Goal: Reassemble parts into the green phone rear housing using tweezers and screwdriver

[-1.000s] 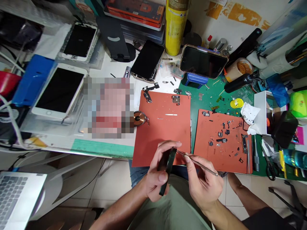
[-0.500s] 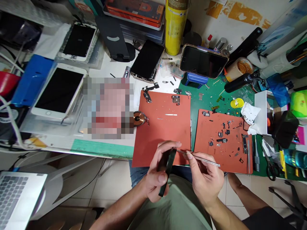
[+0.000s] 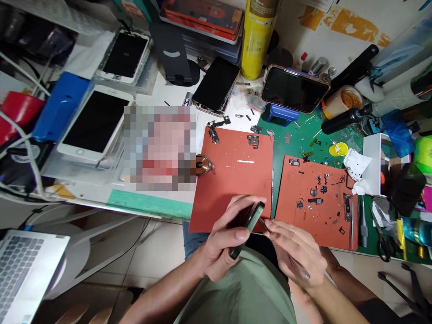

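Note:
My left hand (image 3: 221, 245) is closed around a phone housing (image 3: 252, 224) with a dark green edge, held tilted above my lap. Its inner face is turned mostly away from view. Just to the right, my right hand (image 3: 297, 249) grips thin metal tweezers (image 3: 299, 267), mostly covered by the fingers. Their tip points at the housing's lower right edge; I cannot tell whether it touches. Behind both hands lies a red-brown mat (image 3: 232, 184) bearing a white strip (image 3: 245, 161) and small metal parts. A round copper coil (image 3: 202, 164) rests at its left edge.
A second red-brown mat (image 3: 286, 220) on the right carries several small phone parts. Scissors (image 3: 384, 243) lie beyond it. At the back stand a propped phone (image 3: 293, 89) and a yellow can (image 3: 256, 45). A white phone (image 3: 96, 119) lies left, and a laptop (image 3: 23, 270) sits lower left.
The phone housing has turned so more of its green edge shows. My right hand has rolled over, so the tweezers are more hidden and angled downward. The whole view has shifted slightly.

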Demonstrator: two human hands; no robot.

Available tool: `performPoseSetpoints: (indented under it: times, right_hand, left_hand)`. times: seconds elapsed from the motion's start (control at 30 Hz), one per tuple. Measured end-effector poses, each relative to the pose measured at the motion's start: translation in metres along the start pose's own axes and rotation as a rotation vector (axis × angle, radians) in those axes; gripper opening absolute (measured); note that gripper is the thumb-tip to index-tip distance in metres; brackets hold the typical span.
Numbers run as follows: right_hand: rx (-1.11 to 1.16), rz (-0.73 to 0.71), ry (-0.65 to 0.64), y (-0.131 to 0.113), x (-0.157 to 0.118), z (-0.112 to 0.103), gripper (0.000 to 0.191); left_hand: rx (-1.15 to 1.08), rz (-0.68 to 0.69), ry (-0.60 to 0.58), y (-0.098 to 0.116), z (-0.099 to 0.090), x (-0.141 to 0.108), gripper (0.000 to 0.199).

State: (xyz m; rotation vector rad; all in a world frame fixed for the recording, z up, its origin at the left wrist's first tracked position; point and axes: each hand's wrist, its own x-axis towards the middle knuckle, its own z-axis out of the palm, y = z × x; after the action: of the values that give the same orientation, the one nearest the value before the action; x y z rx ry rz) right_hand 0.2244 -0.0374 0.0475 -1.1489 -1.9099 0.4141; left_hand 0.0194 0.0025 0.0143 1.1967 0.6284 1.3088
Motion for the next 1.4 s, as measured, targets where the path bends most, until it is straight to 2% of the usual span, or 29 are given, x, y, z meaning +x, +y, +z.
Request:
performPoseSetpoints:
  times: [0.07, 0.2, 0.37, 0.5, 0.63, 0.83, 1.07, 1.4]
  right_hand:
    - [0.008, -0.086, -0.076, 0.006, 0.006, -0.008, 0.038]
    - [-0.012, -0.256, -0.229, 0.01, 0.028, -0.017, 0.023]
    - [-0.126, -0.473, -0.22, 0.012, 0.045, -0.017, 0.034]
    - [-0.19, -0.554, -0.249, 0.013, 0.046, -0.014, 0.038]
    - [-0.196, -0.553, -0.261, 0.013, 0.048, -0.014, 0.038]
    - [-0.213, -0.576, -0.287, 0.013, 0.052, -0.015, 0.041]
    - [-0.162, -0.545, -0.15, 0.014, 0.042, -0.006, 0.034]
    - [-0.202, -0.597, -0.226, 0.013, 0.05, -0.01, 0.034]
  left_hand:
    - [0.06, 0.107, -0.145, 0.007, -0.006, 0.01, 0.043]
    - [0.088, 0.053, -0.308, 0.018, -0.021, 0.028, 0.045]
    - [0.03, 0.037, -0.414, 0.024, -0.028, 0.042, 0.048]
    - [-0.023, 0.005, -0.404, 0.026, -0.027, 0.047, 0.044]
    - [-0.058, -0.03, -0.378, 0.027, -0.026, 0.049, 0.038]
    - [-0.034, -0.003, -0.422, 0.025, -0.028, 0.048, 0.045]
    - [-0.105, 0.068, -0.423, 0.018, -0.026, 0.047, 0.047]
    - [-0.088, 0.069, -0.431, 0.017, -0.026, 0.046, 0.047]
